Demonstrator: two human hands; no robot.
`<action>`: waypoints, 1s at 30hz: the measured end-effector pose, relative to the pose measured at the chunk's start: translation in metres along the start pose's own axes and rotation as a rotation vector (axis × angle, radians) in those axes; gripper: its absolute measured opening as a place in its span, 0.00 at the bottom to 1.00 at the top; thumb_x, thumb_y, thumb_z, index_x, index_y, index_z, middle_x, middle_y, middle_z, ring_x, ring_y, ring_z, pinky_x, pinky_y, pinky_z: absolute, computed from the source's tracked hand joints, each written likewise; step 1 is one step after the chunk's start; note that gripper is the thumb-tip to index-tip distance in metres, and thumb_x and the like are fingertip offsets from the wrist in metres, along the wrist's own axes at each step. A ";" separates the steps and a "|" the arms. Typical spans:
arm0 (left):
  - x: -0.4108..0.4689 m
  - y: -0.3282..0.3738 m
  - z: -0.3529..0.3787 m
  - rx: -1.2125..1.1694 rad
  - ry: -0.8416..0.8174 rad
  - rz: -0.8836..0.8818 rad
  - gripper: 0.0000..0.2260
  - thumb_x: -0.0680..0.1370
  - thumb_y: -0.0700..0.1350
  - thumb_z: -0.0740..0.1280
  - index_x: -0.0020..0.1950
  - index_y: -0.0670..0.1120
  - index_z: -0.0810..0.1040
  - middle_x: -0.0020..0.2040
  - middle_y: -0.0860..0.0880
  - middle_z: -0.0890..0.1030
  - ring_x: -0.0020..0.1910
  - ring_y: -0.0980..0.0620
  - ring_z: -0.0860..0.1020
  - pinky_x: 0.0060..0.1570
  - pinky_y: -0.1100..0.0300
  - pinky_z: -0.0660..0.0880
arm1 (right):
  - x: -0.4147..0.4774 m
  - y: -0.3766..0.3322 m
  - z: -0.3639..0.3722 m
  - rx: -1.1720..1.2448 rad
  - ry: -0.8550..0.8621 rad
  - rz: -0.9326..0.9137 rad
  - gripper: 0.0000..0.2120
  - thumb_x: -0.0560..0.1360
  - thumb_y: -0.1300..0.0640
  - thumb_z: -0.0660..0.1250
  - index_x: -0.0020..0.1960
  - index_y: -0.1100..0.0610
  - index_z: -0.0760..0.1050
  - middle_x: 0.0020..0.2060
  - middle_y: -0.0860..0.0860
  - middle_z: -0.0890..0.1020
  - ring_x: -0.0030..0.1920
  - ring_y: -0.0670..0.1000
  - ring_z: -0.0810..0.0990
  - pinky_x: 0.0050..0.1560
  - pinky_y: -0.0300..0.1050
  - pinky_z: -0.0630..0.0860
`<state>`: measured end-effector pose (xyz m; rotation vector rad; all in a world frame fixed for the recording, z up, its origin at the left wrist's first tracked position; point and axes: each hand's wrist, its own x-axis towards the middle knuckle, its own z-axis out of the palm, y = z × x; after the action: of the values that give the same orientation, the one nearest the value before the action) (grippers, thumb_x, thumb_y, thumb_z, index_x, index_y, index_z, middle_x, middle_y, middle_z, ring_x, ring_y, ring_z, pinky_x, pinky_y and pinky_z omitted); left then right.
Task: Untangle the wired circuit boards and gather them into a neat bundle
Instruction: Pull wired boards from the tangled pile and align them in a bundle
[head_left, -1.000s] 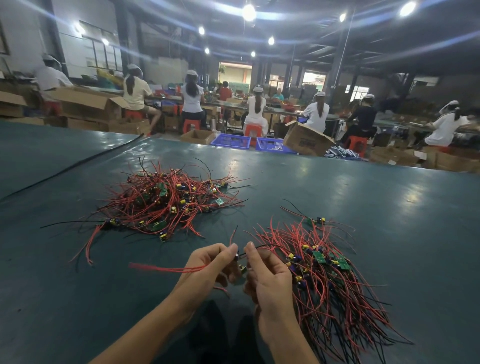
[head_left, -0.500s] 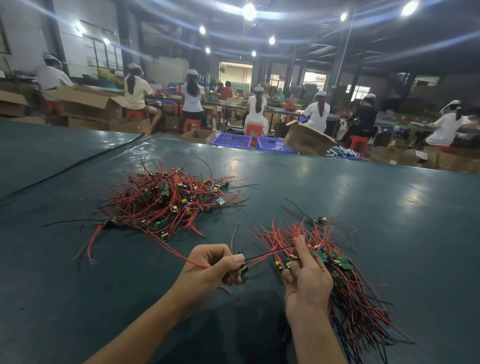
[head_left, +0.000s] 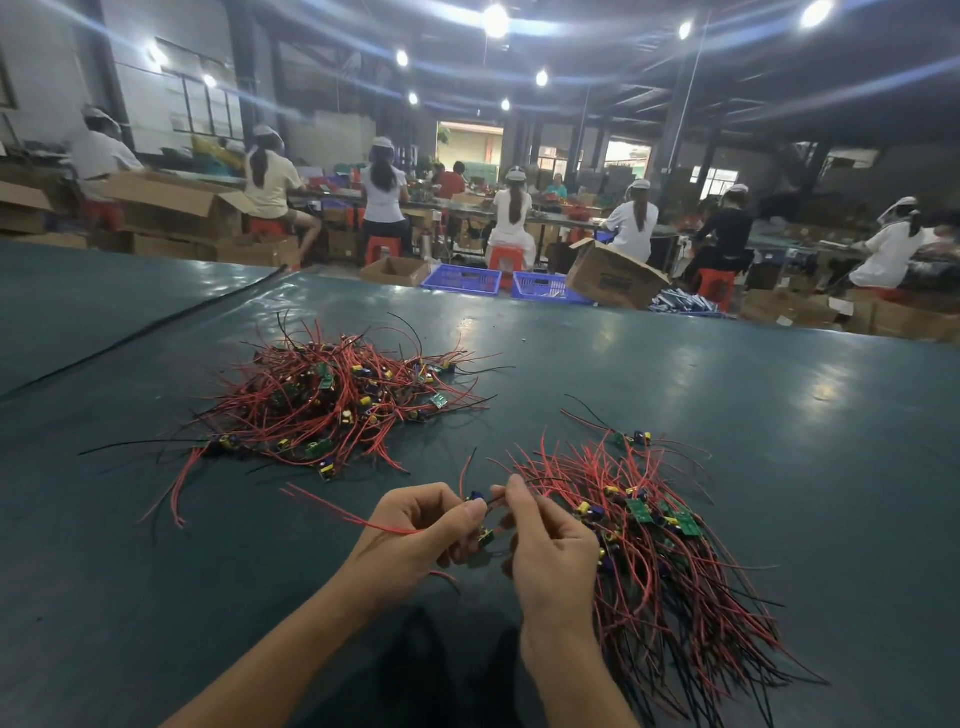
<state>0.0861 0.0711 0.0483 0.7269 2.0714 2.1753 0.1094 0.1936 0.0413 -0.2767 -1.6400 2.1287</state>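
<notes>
A tangled heap of small green circuit boards with red and black wires (head_left: 332, 400) lies on the dark green table (head_left: 727, 415) at the left. A combed-out bundle of the same boards (head_left: 660, 545) lies to the right, wires fanning toward me. My left hand (head_left: 421, 530) grips a small wired board (head_left: 480, 514), its red wires trailing out left. My right hand (head_left: 550, 545) pinches wires at the board's right side, close against the left hand. One loose board (head_left: 636, 438) lies beyond the bundle.
The table's far edge runs behind the heaps, with blue crates (head_left: 462, 278) and cardboard boxes (head_left: 613, 275) on the floor past it. Several seated people (head_left: 511, 218) work at benches in the background. A black seam (head_left: 140, 332) crosses the table at far left.
My right hand has come back from the bundle on the right to meet my left hand. The red wires in my left hand have swung a little toward me.
</notes>
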 end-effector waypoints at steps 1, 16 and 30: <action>0.000 0.000 0.000 0.000 -0.017 -0.006 0.13 0.75 0.47 0.70 0.33 0.42 0.76 0.30 0.47 0.78 0.30 0.52 0.75 0.33 0.62 0.72 | 0.003 -0.001 -0.002 0.003 0.050 0.005 0.12 0.76 0.54 0.70 0.34 0.51 0.85 0.26 0.48 0.80 0.29 0.44 0.75 0.35 0.46 0.74; 0.000 0.000 -0.002 -0.074 -0.046 -0.050 0.15 0.75 0.55 0.67 0.33 0.47 0.79 0.29 0.49 0.77 0.29 0.53 0.75 0.33 0.62 0.73 | -0.008 -0.005 -0.001 0.003 -0.108 -0.028 0.23 0.70 0.41 0.66 0.30 0.60 0.78 0.24 0.51 0.71 0.25 0.47 0.65 0.28 0.39 0.63; 0.001 -0.030 -0.013 0.687 0.060 0.097 0.12 0.76 0.57 0.68 0.59 0.59 0.79 0.60 0.64 0.77 0.60 0.65 0.73 0.58 0.62 0.71 | 0.001 0.000 -0.011 0.033 0.185 0.085 0.24 0.77 0.40 0.61 0.31 0.55 0.78 0.23 0.46 0.70 0.23 0.44 0.65 0.28 0.42 0.62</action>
<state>0.0721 0.0623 0.0200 0.8140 2.8924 1.5003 0.1127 0.2039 0.0379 -0.5253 -1.5102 2.1196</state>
